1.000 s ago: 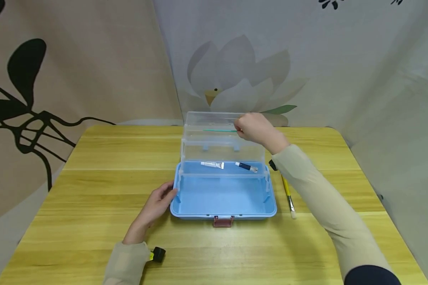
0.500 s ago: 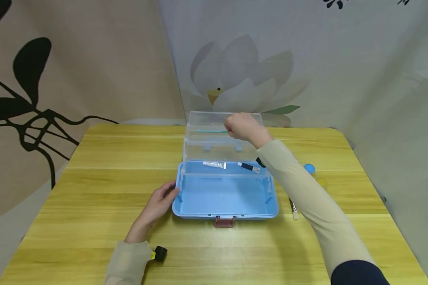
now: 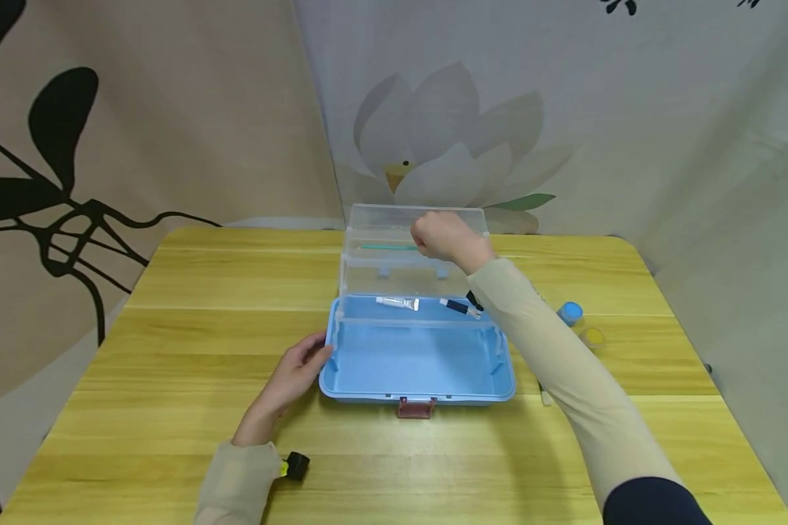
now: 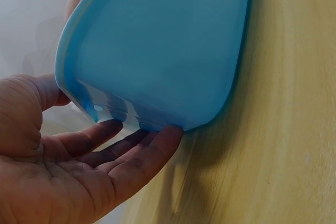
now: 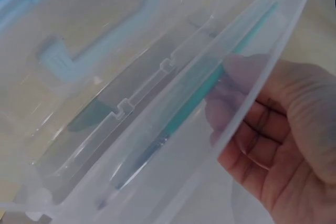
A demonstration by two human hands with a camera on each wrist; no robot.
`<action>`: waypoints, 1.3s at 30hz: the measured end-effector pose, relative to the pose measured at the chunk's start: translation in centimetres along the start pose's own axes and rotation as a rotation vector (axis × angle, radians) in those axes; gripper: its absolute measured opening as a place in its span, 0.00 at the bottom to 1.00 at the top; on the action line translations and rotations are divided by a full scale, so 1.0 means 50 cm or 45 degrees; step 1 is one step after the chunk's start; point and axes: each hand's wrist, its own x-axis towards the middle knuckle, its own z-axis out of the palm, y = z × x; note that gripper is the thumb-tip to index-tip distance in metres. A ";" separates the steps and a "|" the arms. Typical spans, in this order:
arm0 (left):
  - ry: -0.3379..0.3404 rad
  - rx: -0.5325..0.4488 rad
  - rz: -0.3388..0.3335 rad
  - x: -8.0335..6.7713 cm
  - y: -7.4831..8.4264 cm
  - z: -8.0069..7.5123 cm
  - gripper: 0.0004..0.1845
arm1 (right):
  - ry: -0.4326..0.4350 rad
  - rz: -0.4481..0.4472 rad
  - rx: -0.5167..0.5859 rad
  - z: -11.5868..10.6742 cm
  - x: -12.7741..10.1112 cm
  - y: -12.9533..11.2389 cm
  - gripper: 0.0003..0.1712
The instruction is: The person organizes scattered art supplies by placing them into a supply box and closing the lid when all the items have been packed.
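Observation:
An open blue plastic box (image 3: 368, 394) sits mid-table with its clear lid and tray (image 3: 381, 273) raised at the back. My right hand (image 3: 427, 244) reaches into the clear tray and pinches the end of a thin green-handled brush (image 3: 387, 247) that lies along it. In the right wrist view the fingers (image 5: 233, 74) sit against the green brush (image 5: 197, 106), seen through clear plastic. My left hand (image 3: 315, 359) rests with straight fingers against the box's left side (image 4: 157, 51), and the left hand (image 4: 131, 140) touches its lower edge. Two small tubes (image 3: 398, 302) (image 3: 458, 307) lie at the box's back.
A blue paint pot (image 3: 570, 313) and a yellow one (image 3: 592, 337) stand on the wooden table (image 3: 171, 328) right of the box. A brush tip (image 3: 543, 396) shows under my right forearm. A red latch (image 3: 414, 407) hangs at the box's front. Fabric backdrops rise behind.
My right hand has carried the green brush leftward along the clear tray. The paint pots came into sight as the arm shifted. The left hand has stayed on the box.

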 end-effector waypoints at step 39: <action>0.003 0.001 -0.030 0.000 0.003 -0.003 0.24 | 0.399 0.182 0.298 -0.009 -0.172 0.073 0.04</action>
